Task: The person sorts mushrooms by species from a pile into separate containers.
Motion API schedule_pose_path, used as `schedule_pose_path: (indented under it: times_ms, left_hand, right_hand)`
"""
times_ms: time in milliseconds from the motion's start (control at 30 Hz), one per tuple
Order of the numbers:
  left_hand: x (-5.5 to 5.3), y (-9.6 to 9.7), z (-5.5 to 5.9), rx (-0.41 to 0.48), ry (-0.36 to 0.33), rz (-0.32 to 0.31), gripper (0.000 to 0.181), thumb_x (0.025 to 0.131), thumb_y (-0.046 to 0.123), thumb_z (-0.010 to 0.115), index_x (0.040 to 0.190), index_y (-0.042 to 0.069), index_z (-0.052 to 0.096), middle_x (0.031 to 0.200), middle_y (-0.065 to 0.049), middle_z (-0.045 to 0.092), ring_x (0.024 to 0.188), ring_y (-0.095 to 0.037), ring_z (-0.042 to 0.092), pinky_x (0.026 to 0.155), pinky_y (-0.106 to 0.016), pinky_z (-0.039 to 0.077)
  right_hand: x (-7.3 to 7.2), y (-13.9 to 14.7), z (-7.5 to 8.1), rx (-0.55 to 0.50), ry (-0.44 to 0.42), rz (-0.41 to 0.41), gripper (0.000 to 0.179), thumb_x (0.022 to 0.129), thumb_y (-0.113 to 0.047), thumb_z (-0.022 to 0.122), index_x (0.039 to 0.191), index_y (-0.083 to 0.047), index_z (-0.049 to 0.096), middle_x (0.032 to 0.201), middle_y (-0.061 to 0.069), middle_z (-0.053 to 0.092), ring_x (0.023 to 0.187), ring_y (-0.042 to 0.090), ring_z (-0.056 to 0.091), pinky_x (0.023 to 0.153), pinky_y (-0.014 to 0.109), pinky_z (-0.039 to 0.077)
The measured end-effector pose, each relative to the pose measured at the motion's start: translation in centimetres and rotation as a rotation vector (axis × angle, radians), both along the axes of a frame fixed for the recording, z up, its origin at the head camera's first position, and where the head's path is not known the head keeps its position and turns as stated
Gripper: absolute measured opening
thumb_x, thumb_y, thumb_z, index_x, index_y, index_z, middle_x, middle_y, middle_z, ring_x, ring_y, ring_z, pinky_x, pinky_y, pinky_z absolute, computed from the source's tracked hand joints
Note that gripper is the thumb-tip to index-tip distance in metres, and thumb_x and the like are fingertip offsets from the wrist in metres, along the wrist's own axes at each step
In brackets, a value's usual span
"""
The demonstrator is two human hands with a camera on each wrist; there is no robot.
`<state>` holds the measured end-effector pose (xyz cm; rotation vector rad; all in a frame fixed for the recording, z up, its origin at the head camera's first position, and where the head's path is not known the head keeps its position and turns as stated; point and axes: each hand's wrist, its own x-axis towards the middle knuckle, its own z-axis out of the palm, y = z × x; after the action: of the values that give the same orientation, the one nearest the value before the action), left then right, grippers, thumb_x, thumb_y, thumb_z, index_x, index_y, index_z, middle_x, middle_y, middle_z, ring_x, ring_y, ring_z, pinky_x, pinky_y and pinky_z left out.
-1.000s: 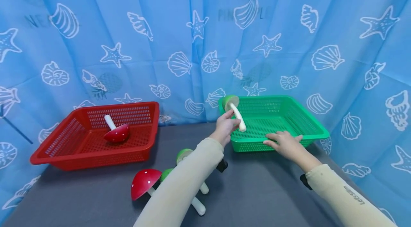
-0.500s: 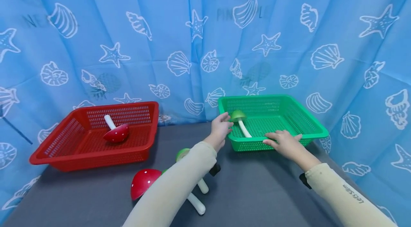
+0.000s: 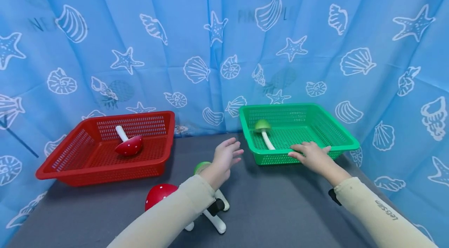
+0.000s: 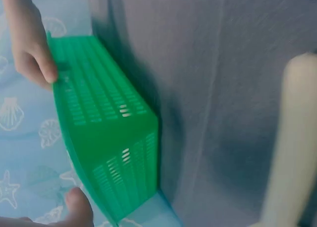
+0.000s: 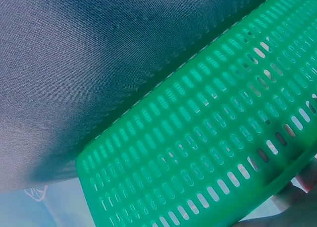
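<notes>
My left hand [image 3: 223, 161] is in the air between the two baskets, fingers spread and holding nothing. Below it, partly hidden by the sleeve, lie a red toy mushroom [image 3: 158, 195] with white dots and a green-capped toy mushroom [image 3: 201, 167]; more white stems stick out. A pale mushroom stem [image 4: 294, 142] shows large in the left wrist view. My right hand [image 3: 312, 157] grips the front rim of the green basket [image 3: 280, 158], fingers over the edge. Inside that basket, toward its left side, a green toy mushroom [image 3: 262, 125] leans with its stem toward the front.
A red basket [image 3: 105, 176] stands at the left, with a red dotted toy mushroom [image 3: 129, 146] in it. Behind both baskets hangs a blue curtain [image 3: 217, 45] with white shell prints. Everything stands on a grey tabletop [image 3: 277, 209].
The left hand let go of the green mushroom, which dropped into the green basket. That hand then drew back left and toward the front. My right hand stayed on the rim.
</notes>
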<state>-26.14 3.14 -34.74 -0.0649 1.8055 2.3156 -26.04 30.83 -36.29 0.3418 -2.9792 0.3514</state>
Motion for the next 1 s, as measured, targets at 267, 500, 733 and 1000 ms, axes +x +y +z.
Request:
schedule_pose_path:
  times_ms: [267, 500, 733, 1000]
  left_hand:
    - [2.7, -3.0, 0.0, 0.033, -0.032, 0.010, 0.049, 0.102, 0.011, 0.045, 0.147, -0.004, 0.031, 0.146, -0.024, 0.040, 0.129, -0.037, 0.046, 0.106, -0.046, 0.038]
    - [4.1, -4.4, -0.4, 0.048, -0.053, 0.010, 0.050, 0.102, 0.010, 0.043, 0.148, -0.004, 0.029, 0.149, -0.025, 0.037, 0.132, -0.037, 0.042, 0.109, -0.050, 0.032]
    - [5.6, -5.6, -1.5, 0.019, -0.049, -0.055, 0.052, 0.103, 0.013, 0.041, 0.148, -0.007, 0.024, 0.151, -0.029, 0.029, 0.136, -0.041, 0.035, 0.111, -0.053, 0.027]
    - [6.8, -6.7, -2.9, 0.031, -0.074, -0.050, 0.056, 0.103, 0.012, 0.038, 0.147, -0.012, 0.016, 0.149, -0.036, 0.023, 0.136, -0.047, 0.030, 0.110, -0.058, 0.027]
  right_hand:
    - [-0.1, -0.1, 0.1, 0.004, -0.007, 0.007, 0.046, 0.096, -0.035, 0.060, 0.128, -0.001, 0.061, 0.128, 0.035, 0.052, 0.122, 0.063, 0.034, 0.083, 0.089, 0.008]
    - [0.0, 0.0, 0.0, -0.002, -0.017, 0.009, 0.046, 0.096, -0.033, 0.059, 0.128, 0.000, 0.061, 0.127, 0.035, 0.051, 0.121, 0.063, 0.035, 0.082, 0.089, 0.008]
    - [0.1, 0.0, 0.1, -0.004, -0.007, 0.015, 0.044, 0.096, -0.031, 0.060, 0.127, 0.000, 0.061, 0.125, 0.034, 0.053, 0.120, 0.062, 0.037, 0.082, 0.089, 0.008]
    - [0.1, -0.1, 0.1, -0.003, 0.001, 0.015, 0.044, 0.096, -0.030, 0.060, 0.127, 0.000, 0.061, 0.125, 0.034, 0.053, 0.121, 0.064, 0.034, 0.081, 0.089, 0.008]
